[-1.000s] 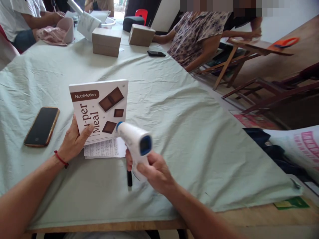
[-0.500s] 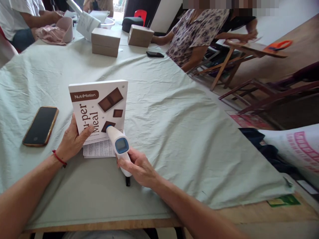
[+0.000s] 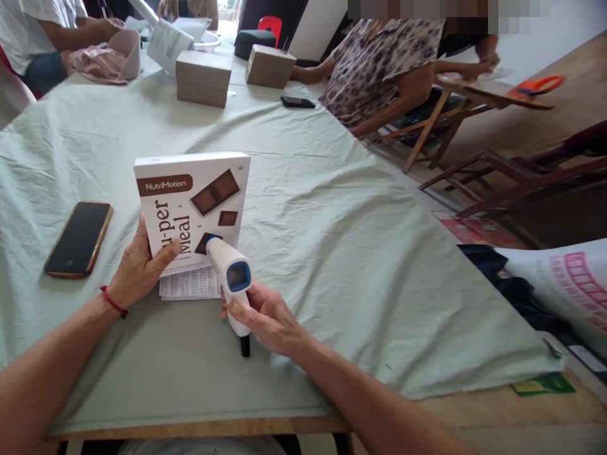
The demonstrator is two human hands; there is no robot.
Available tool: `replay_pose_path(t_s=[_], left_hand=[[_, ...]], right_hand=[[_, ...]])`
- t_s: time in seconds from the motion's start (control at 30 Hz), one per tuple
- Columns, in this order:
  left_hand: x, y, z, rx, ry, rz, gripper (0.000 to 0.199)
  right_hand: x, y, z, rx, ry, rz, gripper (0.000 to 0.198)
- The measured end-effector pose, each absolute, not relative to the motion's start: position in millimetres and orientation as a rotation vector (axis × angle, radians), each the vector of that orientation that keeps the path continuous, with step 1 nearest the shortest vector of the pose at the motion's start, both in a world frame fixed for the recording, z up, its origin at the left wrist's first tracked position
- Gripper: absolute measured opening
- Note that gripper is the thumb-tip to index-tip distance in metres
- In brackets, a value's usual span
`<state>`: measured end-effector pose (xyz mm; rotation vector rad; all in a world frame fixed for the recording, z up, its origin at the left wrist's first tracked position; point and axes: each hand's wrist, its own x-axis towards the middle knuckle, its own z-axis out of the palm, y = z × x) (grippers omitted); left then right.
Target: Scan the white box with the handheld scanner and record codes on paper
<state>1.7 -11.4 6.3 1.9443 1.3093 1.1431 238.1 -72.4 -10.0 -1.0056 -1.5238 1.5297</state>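
Our left hand point(image 3: 141, 265), centre-left, clamps the carton point(image 3: 195, 213), probably light, stiff, best held by edges; our right hand point(image 3: 270, 317) grips the thermometer point(image 3: 227, 262).

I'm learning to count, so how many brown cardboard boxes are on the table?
2. One brown cardboard box stands beyond the NutriMotion box; the other sits to the first one's right, beside a person's forearm. More could be hidden behind them.

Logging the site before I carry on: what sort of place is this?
Probably a shared indoor room, perhaps a home or small workroom: a large cloth-covered table, two brown boxes on it, and a person in a patterned shirt beside it.
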Motion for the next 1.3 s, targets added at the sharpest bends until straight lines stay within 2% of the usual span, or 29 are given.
replay_pose_path(t_s=[0.1,0.37,0.7,0.93,1.3], left_hand=[[1,-11,4,1.929,1.326,1.146,0.040],[-1,-9,3,1.735,1.363,1.104,0.060],[-1,-11,16,1.579,1.579,1.002,0.069],[-1,-12,22,1.703,1.627,0.991,0.057],[-9,-8,11,1.937,1.763,1.018,0.050]], right_hand=[[238,-74,-9,-0.979,-1.473,1.589,0.035],[250,-79,0,-0.879,-1.197,1.843,0.039],[267,-78,10,-1.127,-0.955,1.772,0.044],[267,-74,10,-1.268,-0.868,1.823,0.038],[272,-73,-2,-1.222,-0.877,1.879,0.042]])
